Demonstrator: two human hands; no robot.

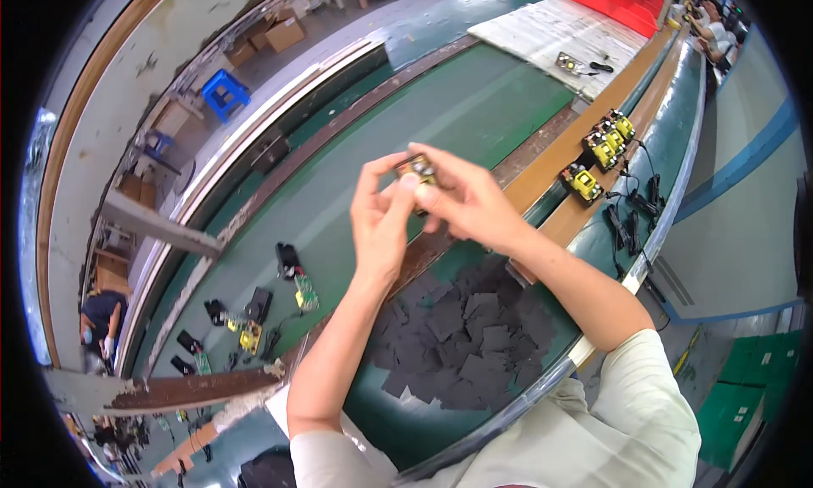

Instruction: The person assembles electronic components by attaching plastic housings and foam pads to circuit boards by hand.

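My left hand (378,214) and my right hand (467,202) are raised together above the green work surface (474,107). Both pinch a small circuit board with yellow parts (417,173) between fingertips and thumbs. The board is partly hidden by my fingers. Below my forearms lies a heap of several black foam squares (470,331) on the near part of the bench.
Yellow-topped boards with black cables (603,153) line the wooden rail at right. More boards and black housings (254,314) lie on the belt at left. Red bins (614,1) and a white sheet (550,30) are far back. A blue stool (223,92) stands on the floor.
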